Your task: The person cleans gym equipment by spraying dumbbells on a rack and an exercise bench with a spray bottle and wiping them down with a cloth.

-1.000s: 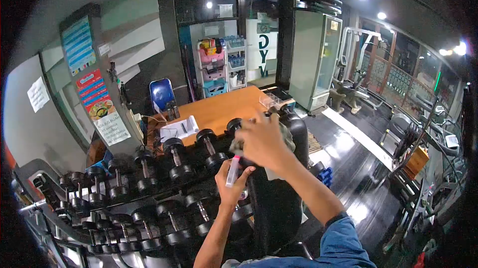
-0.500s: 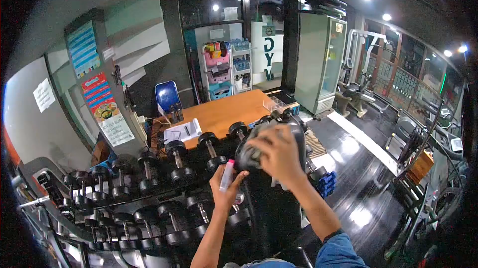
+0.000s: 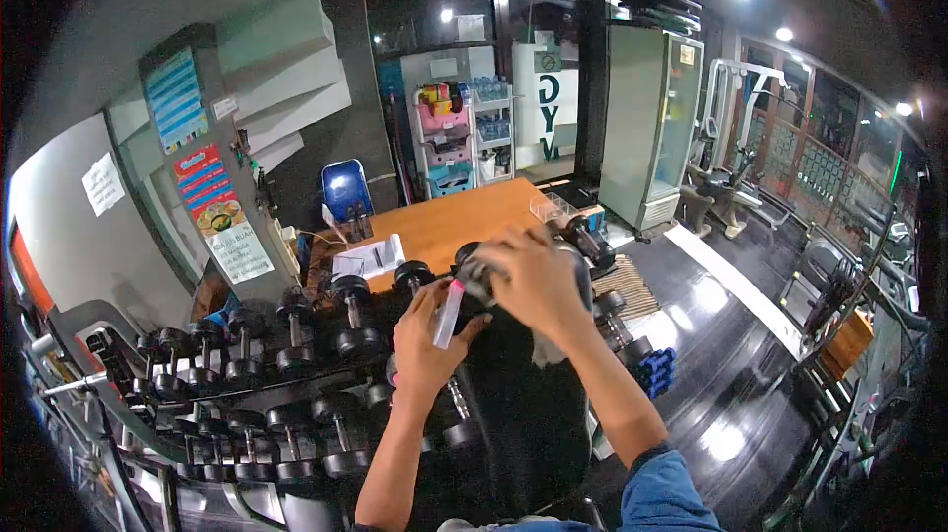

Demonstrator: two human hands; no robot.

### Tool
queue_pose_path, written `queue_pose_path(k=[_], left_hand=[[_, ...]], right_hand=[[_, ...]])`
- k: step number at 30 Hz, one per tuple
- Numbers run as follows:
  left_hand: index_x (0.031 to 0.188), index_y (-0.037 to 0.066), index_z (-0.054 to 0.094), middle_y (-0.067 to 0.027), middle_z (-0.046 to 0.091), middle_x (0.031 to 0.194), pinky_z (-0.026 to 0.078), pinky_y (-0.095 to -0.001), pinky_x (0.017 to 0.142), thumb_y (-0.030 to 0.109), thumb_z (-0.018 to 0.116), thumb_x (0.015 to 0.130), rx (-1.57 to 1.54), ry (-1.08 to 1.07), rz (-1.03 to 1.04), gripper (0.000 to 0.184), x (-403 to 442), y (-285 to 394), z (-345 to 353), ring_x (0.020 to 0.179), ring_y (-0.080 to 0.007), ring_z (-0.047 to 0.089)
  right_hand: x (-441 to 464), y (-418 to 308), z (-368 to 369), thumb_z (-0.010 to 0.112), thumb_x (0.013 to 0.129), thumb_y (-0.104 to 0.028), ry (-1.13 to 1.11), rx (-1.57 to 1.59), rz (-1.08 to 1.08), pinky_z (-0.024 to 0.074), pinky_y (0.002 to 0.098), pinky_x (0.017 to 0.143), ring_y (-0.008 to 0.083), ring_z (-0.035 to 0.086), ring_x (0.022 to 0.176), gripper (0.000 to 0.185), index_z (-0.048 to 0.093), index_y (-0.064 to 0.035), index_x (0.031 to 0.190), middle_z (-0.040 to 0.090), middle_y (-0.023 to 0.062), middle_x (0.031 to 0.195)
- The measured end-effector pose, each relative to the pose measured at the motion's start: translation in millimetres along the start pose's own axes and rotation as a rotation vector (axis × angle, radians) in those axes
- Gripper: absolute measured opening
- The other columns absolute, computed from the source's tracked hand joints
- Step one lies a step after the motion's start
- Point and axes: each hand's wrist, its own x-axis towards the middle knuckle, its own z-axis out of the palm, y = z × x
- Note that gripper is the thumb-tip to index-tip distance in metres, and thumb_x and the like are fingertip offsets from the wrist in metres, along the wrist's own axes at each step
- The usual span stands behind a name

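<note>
My left hand is closed on a clear bottle with a pink top, held tilted in front of the dumbbells. Up and to the right of it, my right hand is wrapped round a greyish cloth, seen partly below its fingers. Both hands are over a black padded bench. A pale end of cloth hangs below my right palm. Part of the bench top is hidden by my right hand and forearm.
Dumbbells fill a two-tier rack at the left. Behind it stands a wooden desk with papers. A blue chair, stocked shelves and a fridge are further back. Gym machines line the right.
My right hand has moved with the cloth over the bench, and now lies closer to my left hand. My left hand has moved slightly left and up with the bottle. The view has shifted a little.
</note>
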Motion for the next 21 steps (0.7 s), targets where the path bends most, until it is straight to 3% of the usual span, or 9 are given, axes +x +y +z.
queue_pose_path(k=[4,6,8,12,14,16,20,21], left_hand=[[0.104,0.001,0.061,-0.0161,0.064,0.098,0.051,-0.0378,0.072,0.022,0.084,0.066,0.102,-0.077,0.076,0.049,14,1,-2,0.085,-0.0366,0.063],[0.101,0.001,0.062,-0.0155,0.064,0.094,0.050,-0.0379,0.071,0.021,0.083,0.068,0.060,-0.115,0.007,0.044,17,6,-6,0.083,-0.0360,0.063],[0.098,0.001,0.062,-0.0147,0.064,0.090,0.050,-0.0357,0.069,0.019,0.082,0.069,0.051,-0.091,0.000,0.039,15,7,-3,0.078,-0.0344,0.063],[0.097,0.001,0.062,-0.0120,0.061,0.083,0.048,-0.0319,0.066,0.016,0.083,0.069,-0.002,-0.066,-0.064,0.038,13,5,1,0.070,-0.0272,0.060],[0.097,0.000,0.062,-0.0107,0.059,0.080,0.047,-0.0304,0.065,0.014,0.083,0.069,-0.026,-0.063,-0.081,0.038,10,2,3,0.067,-0.0238,0.057],[0.096,0.000,0.062,-0.0083,0.055,0.077,0.045,-0.0287,0.063,0.012,0.084,0.068,-0.023,-0.061,-0.114,0.037,8,3,1,0.065,-0.0179,0.053],[0.100,0.000,0.063,-0.0061,0.054,0.077,0.044,-0.0258,0.063,0.012,0.084,0.069,-0.056,0.018,-0.130,0.039,3,9,8,0.065,-0.0146,0.050],[0.100,0.000,0.063,-0.0061,0.054,0.077,0.044,-0.0258,0.063,0.012,0.084,0.069,-0.056,0.015,-0.131,0.039,3,10,9,0.065,-0.0146,0.050]], right_hand=[[-9,18,-14,0.060,0.074,-0.008,-0.045,0.122,0.033,0.0517,0.0382,0.077,0.0297,0.060,0.095,0.028,0.070,-0.0117,0.100,0.065,0.0059,0.102],[-15,58,-11,0.058,0.076,-0.011,0.135,-0.002,0.201,0.0518,0.0378,0.077,0.0307,0.062,0.091,0.028,0.070,-0.0100,0.102,0.064,0.0080,0.105],[-17,85,-9,0.059,0.076,-0.008,0.131,0.064,0.446,0.0502,0.0379,0.081,0.0317,0.062,0.090,0.027,0.070,-0.0082,0.100,0.064,0.0099,0.105],[-14,66,-3,0.061,0.073,-0.001,0.191,0.023,0.258,0.0487,0.0399,0.081,0.0313,0.059,0.096,0.028,0.070,-0.0094,0.099,0.064,0.0079,0.101],[-18,47,-7,0.061,0.072,-0.001,0.178,0.048,0.204,0.0482,0.0407,0.080,0.0303,0.057,0.094,0.033,0.070,-0.0129,0.101,0.063,0.0059,0.097],[-29,38,-10,0.064,0.068,-0.001,0.160,0.149,0.078,0.0519,0.0413,0.082,0.0332,0.056,0.099,0.037,0.070,-0.0213,0.099,0.061,0.0015,0.103],[-63,67,4,0.057,0.064,0.008,0.372,0.146,0.055,0.0464,0.0399,0.084,0.0302,0.057,0.094,0.047,0.069,-0.0175,0.102,0.059,0.0035,0.101],[-67,73,8,0.053,0.063,0.011,0.402,0.215,0.139,0.0437,0.0382,0.085,0.0308,0.057,0.095,0.049,0.069,-0.0130,0.103,0.060,0.0066,0.100]])
